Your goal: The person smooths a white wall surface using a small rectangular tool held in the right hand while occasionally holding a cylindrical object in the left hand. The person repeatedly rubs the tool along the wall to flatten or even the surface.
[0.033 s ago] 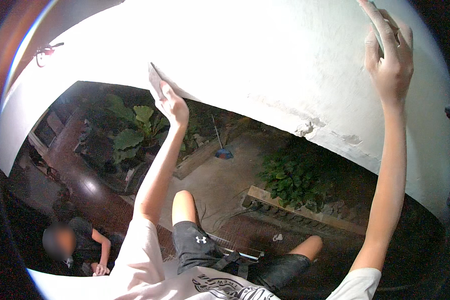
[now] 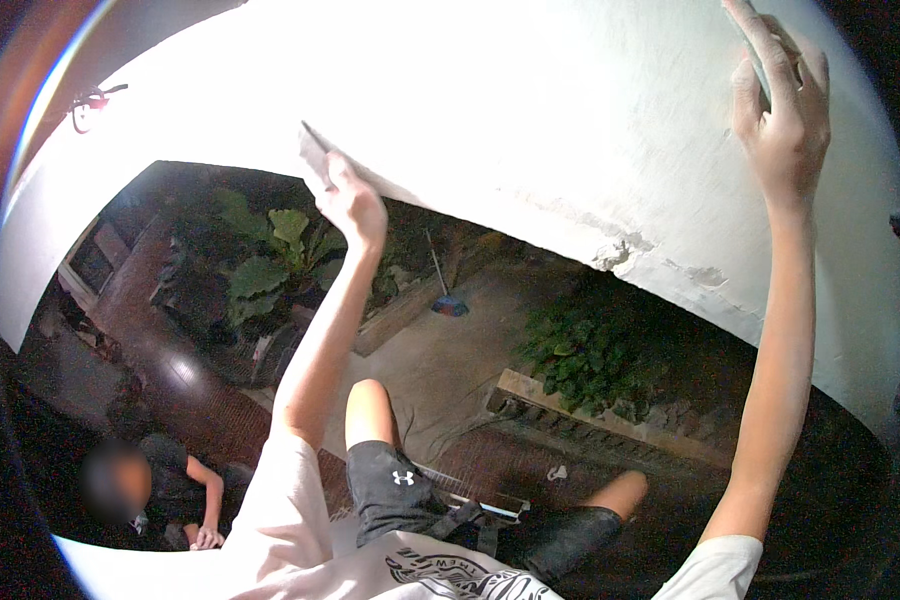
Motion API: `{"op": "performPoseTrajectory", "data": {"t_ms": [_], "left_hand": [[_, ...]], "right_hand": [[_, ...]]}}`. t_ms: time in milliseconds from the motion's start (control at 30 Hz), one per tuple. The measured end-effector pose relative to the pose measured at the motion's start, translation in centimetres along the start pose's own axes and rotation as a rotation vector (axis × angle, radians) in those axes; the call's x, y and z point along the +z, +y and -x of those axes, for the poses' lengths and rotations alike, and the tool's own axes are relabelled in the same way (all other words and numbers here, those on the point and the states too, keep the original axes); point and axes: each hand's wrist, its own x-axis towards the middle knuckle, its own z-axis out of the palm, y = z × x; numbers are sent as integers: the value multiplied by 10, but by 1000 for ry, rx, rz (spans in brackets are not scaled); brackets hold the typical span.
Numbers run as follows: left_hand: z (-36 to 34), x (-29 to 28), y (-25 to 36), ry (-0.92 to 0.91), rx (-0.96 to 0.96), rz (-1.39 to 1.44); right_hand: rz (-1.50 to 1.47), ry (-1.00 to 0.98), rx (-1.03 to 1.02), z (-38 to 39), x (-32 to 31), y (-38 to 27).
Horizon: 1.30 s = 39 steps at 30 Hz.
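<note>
Blade gripped in closed left hand at lower edge of white surface; right hand half-curled, pinching thin flat piece. Chipped patch could crumble if blade catches.

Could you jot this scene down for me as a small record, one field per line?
Left hand: grips a flat grey piece near the lower edge of a white surface
Right hand: upper right of picture, holding a thin flat piece
Damage: chipped patch along that edge
Below: leafy plants, long-handled tool with blue head
Other person: lower left, dark clothing
</note>
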Motion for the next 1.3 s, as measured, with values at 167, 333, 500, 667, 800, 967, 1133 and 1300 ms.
{"op": "performPoseTrajectory", "data": {"t_ms": [167, 333, 500, 667, 800, 967, 1133, 1300], "left_hand": [[35, 39, 33, -129, 420, -338], [46, 19, 44, -475, 789, -269], [30, 0, 18, -398, 718, -198], [9, -20, -13, -200, 323, -129], [-6, -20, -18, 105, -25, 32], [39, 5, 16, -192, 314, -144], [60, 9, 41, -573, 761, -227], [25, -12, 21, -675, 860, -301]], "right_hand": [[155, -57, -208, -17, -21, -30], [-347, 293, 435, -2, 19, -27], [20, -44, -251, -6, -11, -17], [-30, -71, -233, 4, -16, -6], [10, -177, -284, 3, -15, 0], [84, -166, -327, 19, -4, 25], [74, -169, -301, 24, -6, 25], [49, -210, -337, 18, -11, 18]]}}
